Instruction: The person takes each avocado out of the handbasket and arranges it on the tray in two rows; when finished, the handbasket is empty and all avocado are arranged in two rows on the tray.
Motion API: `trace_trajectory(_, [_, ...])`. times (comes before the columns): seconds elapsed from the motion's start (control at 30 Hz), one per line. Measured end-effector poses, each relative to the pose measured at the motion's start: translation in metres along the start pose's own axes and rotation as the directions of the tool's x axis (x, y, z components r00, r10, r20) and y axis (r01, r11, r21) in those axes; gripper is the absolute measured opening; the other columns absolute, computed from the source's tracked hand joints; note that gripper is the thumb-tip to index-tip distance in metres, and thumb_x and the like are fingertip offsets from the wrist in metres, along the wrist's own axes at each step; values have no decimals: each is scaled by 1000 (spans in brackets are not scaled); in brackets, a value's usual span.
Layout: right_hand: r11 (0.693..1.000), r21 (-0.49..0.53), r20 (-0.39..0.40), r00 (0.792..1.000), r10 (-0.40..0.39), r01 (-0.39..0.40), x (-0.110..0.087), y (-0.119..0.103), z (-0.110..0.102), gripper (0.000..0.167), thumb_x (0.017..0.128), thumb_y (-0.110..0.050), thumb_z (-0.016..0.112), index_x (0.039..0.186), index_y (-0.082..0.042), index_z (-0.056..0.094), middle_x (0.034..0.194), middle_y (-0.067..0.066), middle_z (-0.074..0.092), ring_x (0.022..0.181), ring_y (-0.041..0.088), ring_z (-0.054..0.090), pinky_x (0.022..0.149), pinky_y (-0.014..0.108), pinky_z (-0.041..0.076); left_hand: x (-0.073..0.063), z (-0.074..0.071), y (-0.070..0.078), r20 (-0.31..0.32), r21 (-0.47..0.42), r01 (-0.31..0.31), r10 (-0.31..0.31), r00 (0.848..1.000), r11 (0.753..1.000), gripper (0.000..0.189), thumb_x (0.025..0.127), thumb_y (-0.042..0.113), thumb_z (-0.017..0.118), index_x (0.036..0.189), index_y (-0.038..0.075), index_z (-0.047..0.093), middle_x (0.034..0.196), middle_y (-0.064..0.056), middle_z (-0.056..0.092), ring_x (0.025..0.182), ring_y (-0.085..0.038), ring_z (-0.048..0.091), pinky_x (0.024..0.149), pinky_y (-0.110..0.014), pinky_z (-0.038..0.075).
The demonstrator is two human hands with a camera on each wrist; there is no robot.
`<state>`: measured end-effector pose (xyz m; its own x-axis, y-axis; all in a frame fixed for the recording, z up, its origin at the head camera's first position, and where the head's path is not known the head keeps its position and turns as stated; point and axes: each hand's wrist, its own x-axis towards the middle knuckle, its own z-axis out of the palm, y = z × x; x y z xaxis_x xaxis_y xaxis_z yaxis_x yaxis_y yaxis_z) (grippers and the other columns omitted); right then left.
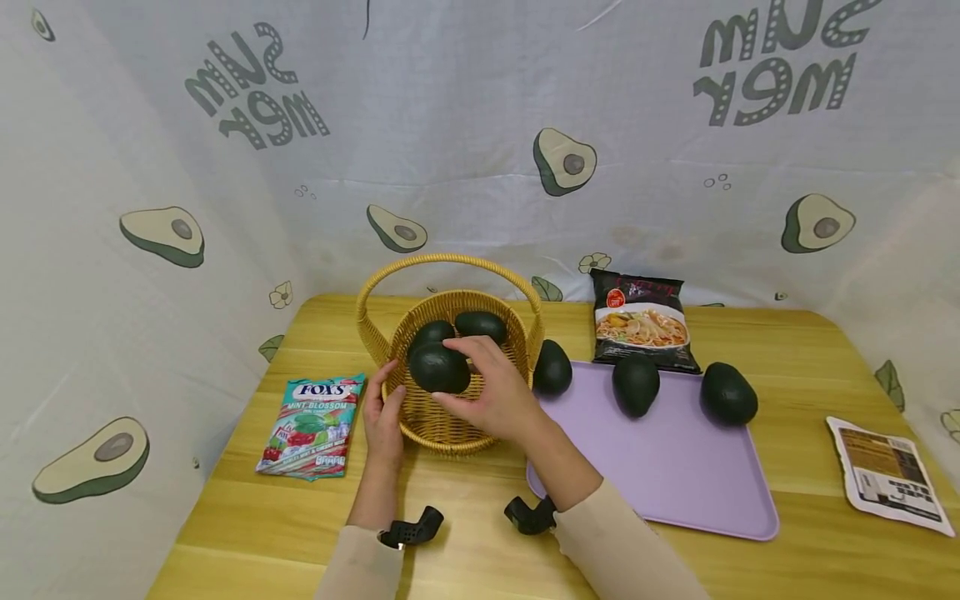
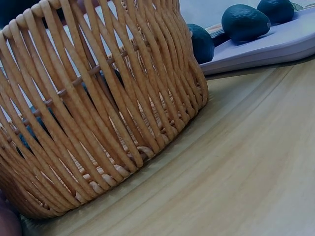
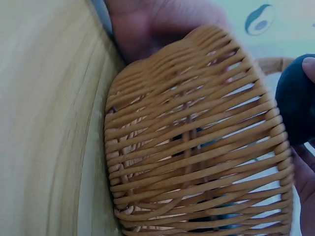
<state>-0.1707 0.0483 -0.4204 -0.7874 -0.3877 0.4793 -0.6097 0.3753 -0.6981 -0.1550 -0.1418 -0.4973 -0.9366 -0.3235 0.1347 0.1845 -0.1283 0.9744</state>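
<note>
My right hand pinches a dark green avocado between thumb and fingers, over the mouth of a yellow wicker basket. Inside that basket lie two more avocados, one at the back and one at the left, partly covered by the held one. At the basket's left side, my left hand holds the rim with thumb and fingers. The right wrist view shows the held avocado beside the rim and the left hand against the wicker wall.
A lilac tray lies right of the basket, with avocados along its far edge. Behind it is a black noodle packet. A candy bag lies left, a white-edged pouch far right. The basket's handle arches upward.
</note>
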Motion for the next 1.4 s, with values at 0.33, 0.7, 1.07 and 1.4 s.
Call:
trace_trajectory(0.33, [997, -57, -56, 997, -59, 56, -17, -15, -22, 70, 77, -22, 89, 137, -12, 55, 134, 7, 59, 118, 21, 63, 89, 36, 60, 0, 0, 1, -18, -5, -16, 16, 1000, 1000, 43, 99, 3, 48, 142, -3, 52, 152, -15, 46, 138, -12, 40, 108, -20, 34])
trace_trajectory(0.7, [991, -133, -70, 997, -9, 0, -38, -22, -58, 70, 77, -23, 89, 138, -16, 55, 129, 3, 63, 104, 14, 64, 81, 34, 59, -1, -1, 1, -12, -26, -10, 9, 1000, 1000, 44, 99, 3, 48, 142, -6, 50, 156, -15, 43, 149, -21, 29, 114, -30, 28])
trace_trajectory(1.07, [973, -184, -6, 990, 144, -142, -61, -15, -88, 73, 85, -24, 84, 149, -28, 50, 129, 1, 57, 107, 17, 64, 82, 34, 60, -1, -1, -1, -8, -32, -4, 4, 1000, 999, 44, 99, 4, 47, 142, -4, 50, 157, -15, 41, 144, -22, 33, 107, -20, 34])
trace_trajectory(1.4, [954, -147, 22, 964, 266, -260, -71, -7, -97, 64, 87, -23, 82, 144, -19, 52, 135, 7, 58, 104, 18, 63, 77, 30, 58, -1, 0, -1, 2, -38, -11, 11, 1000, 999, 44, 99, 3, 49, 142, -5, 50, 156, -15, 42, 143, -19, 34, 109, -22, 33])
